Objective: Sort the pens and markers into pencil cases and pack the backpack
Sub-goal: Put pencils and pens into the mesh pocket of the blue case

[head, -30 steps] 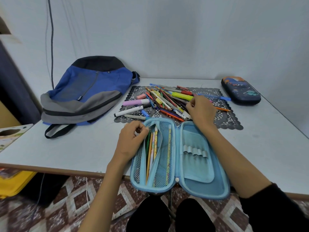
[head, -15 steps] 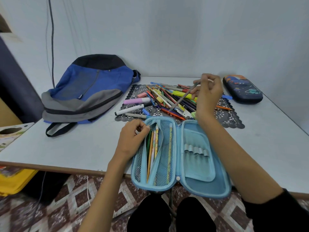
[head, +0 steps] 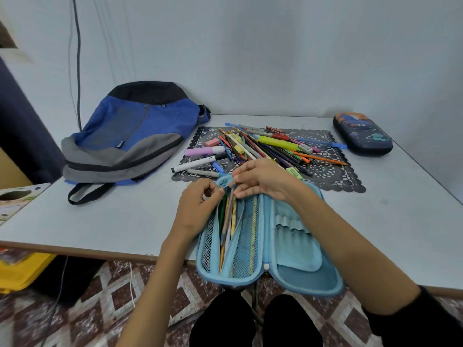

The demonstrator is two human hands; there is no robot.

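A light blue pencil case (head: 295, 249) lies open at the table's near edge, with several pencils in its left mesh pocket. My left hand (head: 198, 206) pinches that pocket's top edge and holds it apart. My right hand (head: 263, 179) pinches the top of a grey pencil (head: 228, 216) whose lower part sits inside the pocket. A heap of pens, markers and pencils (head: 263, 149) lies on a dark lace mat (head: 333, 171) behind the case. The blue and grey backpack (head: 130, 136) lies flat at the left. A dark blue printed pencil case (head: 362, 134) sits zipped at the far right.
The grey table (head: 100, 221) stands against a pale wall, its near edge above a patterned tile floor. A yellow bin (head: 20, 271) sits on the floor at the left. A dark cable (head: 77, 58) hangs down the wall behind the backpack.
My right hand picked a grey pencil out of the heap, raised it, then carried it down into the mesh pocket. My left hand stayed on the pocket's edge.
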